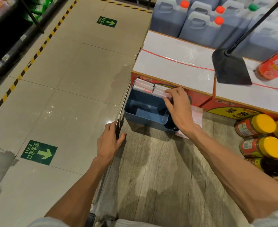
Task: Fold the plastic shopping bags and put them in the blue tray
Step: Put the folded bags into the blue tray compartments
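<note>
**Tucking a folded bag into the tray's far-right slot**

Wood-grain counter (159, 169) lay nearest, both my forearms stretched out across it. Left hand (110, 141) rested on the counter's left edge, fingers loosely curled round the metal edge rail (124, 102), probably bracing me while I reached; it carried no bag.

Right hand (177, 107) was at the blue tray (135, 115), which sat at the far side of the counter, hard against the red cartons (198, 97). Thumb and fingers pinched a folded plastic bag (165, 95), flat and small, lowering it edge-first into the far-right compartment. Standing bags on edge looked like the way to pack more in.

Folded bags (143, 84) already filled the far-left compartment and part of the far right. Near compartment stood bare. More loose plastic (197, 117) lay on the counter to the right of the tray, partly under my wrist; likely next to be folded.

Yellow-lidded jars (262, 133) were stacked at the right.
</note>
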